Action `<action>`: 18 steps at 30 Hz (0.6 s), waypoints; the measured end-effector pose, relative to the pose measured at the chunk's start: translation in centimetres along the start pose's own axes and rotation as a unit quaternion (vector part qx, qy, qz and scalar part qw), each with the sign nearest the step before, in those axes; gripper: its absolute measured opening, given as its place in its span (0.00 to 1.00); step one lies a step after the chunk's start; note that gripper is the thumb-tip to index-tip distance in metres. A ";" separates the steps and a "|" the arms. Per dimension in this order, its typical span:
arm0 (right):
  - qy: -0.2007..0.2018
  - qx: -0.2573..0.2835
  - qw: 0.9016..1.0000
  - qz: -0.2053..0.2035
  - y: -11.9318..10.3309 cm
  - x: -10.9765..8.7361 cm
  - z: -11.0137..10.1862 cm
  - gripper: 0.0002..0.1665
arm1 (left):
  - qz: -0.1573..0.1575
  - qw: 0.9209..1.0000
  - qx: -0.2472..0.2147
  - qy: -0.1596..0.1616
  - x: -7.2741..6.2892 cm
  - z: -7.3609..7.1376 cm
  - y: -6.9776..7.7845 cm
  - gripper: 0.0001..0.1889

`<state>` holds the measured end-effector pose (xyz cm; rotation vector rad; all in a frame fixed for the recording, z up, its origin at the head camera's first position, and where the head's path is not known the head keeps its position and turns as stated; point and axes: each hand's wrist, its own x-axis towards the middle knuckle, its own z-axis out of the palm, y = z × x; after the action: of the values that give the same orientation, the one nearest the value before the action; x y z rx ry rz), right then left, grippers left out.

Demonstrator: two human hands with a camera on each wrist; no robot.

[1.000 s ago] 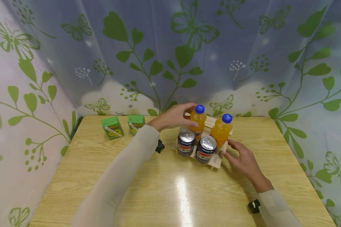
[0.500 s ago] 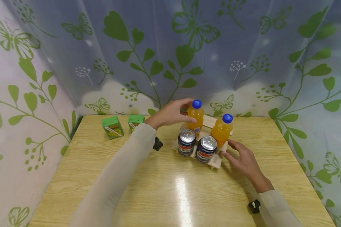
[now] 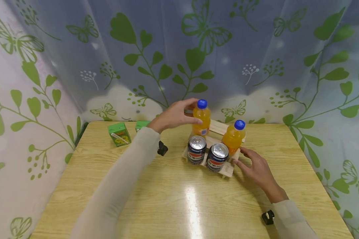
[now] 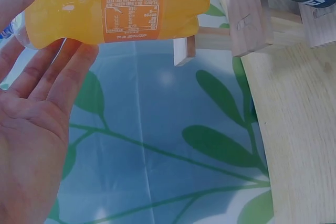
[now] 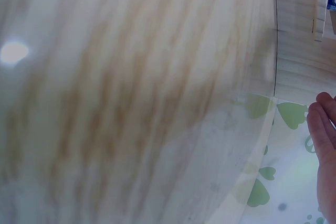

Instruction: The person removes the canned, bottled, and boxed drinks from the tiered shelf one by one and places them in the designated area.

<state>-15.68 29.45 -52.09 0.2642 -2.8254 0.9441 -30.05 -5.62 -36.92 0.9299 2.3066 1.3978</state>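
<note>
My left hand [image 3: 175, 116] grips a bottle of orange drink [image 3: 201, 116] with a blue cap, thumb in front and fingers behind. In the left wrist view its orange label [image 4: 131, 9] faces the camera, and its base is near the end of the stepped wooden rack [image 4: 252, 22]. On the rack's lower step stand two dark cola cans [image 3: 196, 151] [image 3: 216, 157]. A second orange bottle [image 3: 233, 137] is behind the right can. My right hand [image 3: 258, 171] holds the rack's right end between thumb and fingers. Only part of it [image 5: 326, 145] shows in the right wrist view.
Two green drink cartons [image 3: 119, 134] [image 3: 141, 125] stand at the table's back left; my left sleeve partly covers the nearer one. A leaf-patterned curtain [image 3: 155, 66] rises behind the wooden table [image 3: 155, 199], with black wrist cameras [image 3: 268, 217] over it.
My left hand has moved the orange bottle up and to the left, away from the second bottle. The right hand, rack and cans stay where they were.
</note>
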 end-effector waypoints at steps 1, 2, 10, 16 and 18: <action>0.000 0.000 1.000 0.000 0.0 0.0 0.0 0.38 | 0.000 1.000 0.001 0.002 0.0 -0.1 0.0 0.41; 0.000 0.000 1.000 0.000 0.0 0.0 0.0 0.38 | -0.001 1.000 0.002 0.003 -0.1 -0.2 0.0 0.40; -0.007 -0.005 1.000 0.005 0.0 0.0 0.1 0.39 | 0.001 1.000 0.007 0.018 -0.7 -1.3 -0.2 0.39; -0.005 -0.005 1.000 0.007 0.0 0.0 0.0 0.39 | -0.009 1.000 0.000 0.028 -1.3 -2.4 -0.3 0.40; -0.004 -0.005 1.000 0.006 0.0 0.0 0.0 0.39 | -0.016 0.999 0.003 0.032 -1.6 -2.8 -0.3 0.40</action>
<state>-15.71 29.46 -52.11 0.2499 -2.8415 0.9338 -30.48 -8.73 -35.97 0.8582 2.3632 1.4272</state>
